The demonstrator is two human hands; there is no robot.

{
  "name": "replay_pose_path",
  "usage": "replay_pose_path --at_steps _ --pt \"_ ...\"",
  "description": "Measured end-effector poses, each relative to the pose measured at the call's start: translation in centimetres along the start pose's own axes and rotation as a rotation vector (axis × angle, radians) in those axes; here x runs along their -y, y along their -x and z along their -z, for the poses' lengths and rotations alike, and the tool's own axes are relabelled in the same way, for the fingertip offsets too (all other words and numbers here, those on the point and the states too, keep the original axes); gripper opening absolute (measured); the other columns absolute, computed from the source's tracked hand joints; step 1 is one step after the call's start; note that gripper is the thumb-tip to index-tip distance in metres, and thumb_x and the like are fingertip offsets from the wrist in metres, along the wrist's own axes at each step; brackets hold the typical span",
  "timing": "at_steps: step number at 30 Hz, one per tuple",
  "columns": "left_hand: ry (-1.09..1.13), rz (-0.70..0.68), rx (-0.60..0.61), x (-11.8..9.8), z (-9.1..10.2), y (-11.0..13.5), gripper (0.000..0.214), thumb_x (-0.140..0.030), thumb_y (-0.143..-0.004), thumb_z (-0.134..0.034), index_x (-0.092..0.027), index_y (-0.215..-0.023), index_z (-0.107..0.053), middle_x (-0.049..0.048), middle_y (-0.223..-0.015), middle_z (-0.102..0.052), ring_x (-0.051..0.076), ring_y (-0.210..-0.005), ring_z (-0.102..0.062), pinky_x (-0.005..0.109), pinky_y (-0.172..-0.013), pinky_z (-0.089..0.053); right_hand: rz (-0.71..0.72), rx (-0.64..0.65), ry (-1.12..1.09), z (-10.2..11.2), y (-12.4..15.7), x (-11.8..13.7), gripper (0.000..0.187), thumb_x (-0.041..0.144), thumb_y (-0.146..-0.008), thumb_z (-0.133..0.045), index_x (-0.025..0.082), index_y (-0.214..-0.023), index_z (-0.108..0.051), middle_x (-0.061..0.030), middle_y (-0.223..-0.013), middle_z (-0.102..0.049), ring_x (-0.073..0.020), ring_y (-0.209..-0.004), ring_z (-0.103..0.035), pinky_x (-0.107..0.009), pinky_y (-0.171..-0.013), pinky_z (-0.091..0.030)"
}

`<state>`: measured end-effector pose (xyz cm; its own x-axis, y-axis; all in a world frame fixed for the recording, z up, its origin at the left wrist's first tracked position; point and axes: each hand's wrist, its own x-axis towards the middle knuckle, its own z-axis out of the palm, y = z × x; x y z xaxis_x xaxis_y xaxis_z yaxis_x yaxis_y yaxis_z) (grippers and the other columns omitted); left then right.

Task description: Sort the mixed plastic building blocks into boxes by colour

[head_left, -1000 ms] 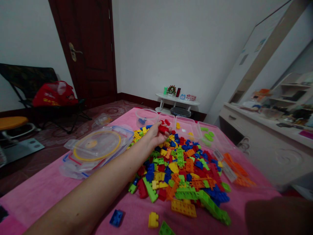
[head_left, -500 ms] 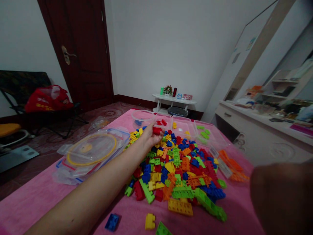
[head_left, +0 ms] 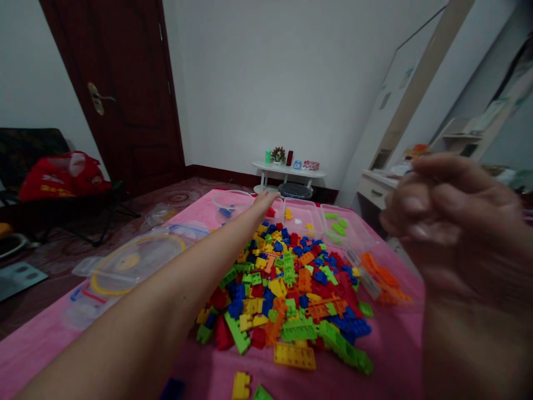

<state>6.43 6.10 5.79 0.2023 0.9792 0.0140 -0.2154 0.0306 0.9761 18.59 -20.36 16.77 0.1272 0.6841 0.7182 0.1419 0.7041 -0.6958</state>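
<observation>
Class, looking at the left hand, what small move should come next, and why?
Probably open the left hand over the small clear box, in case it holds anything: its grip is hidden, but it reaches past the brick heap to this box, where a red piece shows.

The left hand [head_left: 265, 203] stretches past the pile of bricks [head_left: 287, 283] to a tub [head_left: 278, 214] behind it; I can't see what its fingers hold. The right hand [head_left: 449, 222], curled and blurry, is up right of the pile. Lids [head_left: 145, 261] lie left of it, orange pieces [head_left: 383, 278] right.
</observation>
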Motion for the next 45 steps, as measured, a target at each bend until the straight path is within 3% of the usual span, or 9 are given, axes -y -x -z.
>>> replay_pose_path --at_steps 3,8,12,15,20,29,34,41,45 --pt "-0.384 -0.210 0.001 2.3 0.2 1.3 0.013 -0.009 -0.065 -0.064 -0.019 -0.073 -0.062 0.0061 -0.089 -0.060 0.023 -0.102 -0.052 0.030 -0.091 -0.038 -0.063 -0.010 0.125 -0.2 -0.9 -2.9 0.016 0.019 -0.075 -0.061 0.024 -0.088 -0.069 0.0012 -0.064 -0.059 -0.0088 -0.054 -0.052 -0.024 -0.048 -0.040" --pt "-0.711 -0.339 0.108 4.3 -0.1 3.9 0.014 -0.008 -0.068 -0.060 -0.019 -0.072 -0.068 0.0084 -0.095 -0.060 0.026 -0.108 -0.050 0.034 -0.100 -0.033 -0.207 0.056 0.653 -0.2 -0.8 -12.0 0.013 0.016 -0.072 -0.059 0.018 -0.080 -0.069 -0.0029 -0.075 -0.068 -0.0153 -0.068 -0.062 -0.029 -0.064 -0.049" --pt "-1.094 -0.455 0.113 4.7 -0.7 5.0 0.024 -0.012 -0.076 -0.054 -0.019 -0.095 -0.067 0.0120 -0.110 -0.051 0.026 -0.106 -0.052 0.036 -0.095 -0.038 -0.233 0.291 0.930 -0.4 0.7 -18.6 0.030 0.010 -0.075 -0.051 0.017 -0.099 -0.068 -0.0074 -0.105 -0.068 -0.0196 -0.098 -0.061 -0.033 -0.089 -0.045" --pt "-1.210 -0.472 0.100 5.1 -0.8 5.3 0.026 -0.012 -0.079 -0.049 -0.017 -0.099 -0.065 0.0145 -0.114 -0.046 0.028 -0.106 -0.052 0.038 -0.091 -0.041 -0.228 0.449 0.977 -0.3 1.8 -20.9 0.034 0.015 -0.082 -0.046 0.015 -0.111 -0.063 -0.0094 -0.118 -0.063 -0.0199 -0.111 -0.055 -0.032 -0.099 -0.037" --pt "-1.057 -0.402 0.057 6.0 -0.4 5.2 0.015 -0.012 -0.077 -0.051 -0.016 -0.087 -0.063 0.0151 -0.111 -0.048 0.031 -0.109 -0.051 0.043 -0.097 -0.035 -0.235 0.600 0.981 0.0 2.4 -21.5 0.036 0.019 -0.087 -0.038 0.017 -0.115 -0.060 -0.0090 -0.119 -0.062 -0.0198 -0.108 -0.056 -0.030 -0.094 -0.039" --pt "-0.823 -0.307 0.042 5.8 -0.6 5.5 0.021 -0.002 -0.062 -0.063 -0.017 -0.056 -0.049 0.0099 -0.082 -0.055 0.033 -0.116 -0.046 0.043 -0.100 -0.032 -0.309 0.542 1.187 -0.5 2.2 -20.9 0.029 0.018 -0.075 -0.048 0.016 -0.098 -0.066 -0.0090 -0.094 -0.061 -0.0202 -0.093 -0.055 -0.028 -0.082 -0.039" --pt "-0.887 -0.336 0.070 5.3 -0.4 5.8 0.021 -0.003 -0.061 -0.063 -0.016 -0.052 -0.048 0.0125 -0.094 -0.055 0.032 -0.114 -0.049 0.041 -0.099 -0.034 -0.327 0.408 1.194 -0.4 2.3 -21.0 0.032 0.015 -0.067 -0.055 0.015 -0.098 -0.064 -0.0097 -0.101 -0.059 -0.0204 -0.097 -0.054 -0.028 -0.083 -0.040" --pt "-0.837 -0.363 0.089 4.0 -0.3 6.1 0.013 -0.012 -0.063 -0.063 -0.019 -0.057 -0.054 0.0057 -0.066 -0.057 0.027 -0.093 -0.059 0.036 -0.087 -0.043 -0.394 0.253 1.148 0.6 1.1 -19.1 0.014 0.019 -0.067 -0.059 0.022 -0.079 -0.066 -0.0023 -0.081 -0.068 -0.0165 -0.074 -0.060 -0.026 -0.065 -0.041" --pt "-0.373 -0.012 0.205 3.3 -0.9 6.5 0.005 -0.019 -0.069 -0.059 -0.018 -0.072 -0.055 0.0032 -0.064 -0.057 0.020 -0.065 -0.062 0.029 -0.061 -0.049 -0.320 0.060 1.112 1.0 -0.2 -17.4 0.014 0.027 -0.069 -0.061 0.019 -0.079 -0.068 -0.0045 -0.078 -0.069 -0.0174 -0.070 -0.061 -0.027 -0.063 -0.043"
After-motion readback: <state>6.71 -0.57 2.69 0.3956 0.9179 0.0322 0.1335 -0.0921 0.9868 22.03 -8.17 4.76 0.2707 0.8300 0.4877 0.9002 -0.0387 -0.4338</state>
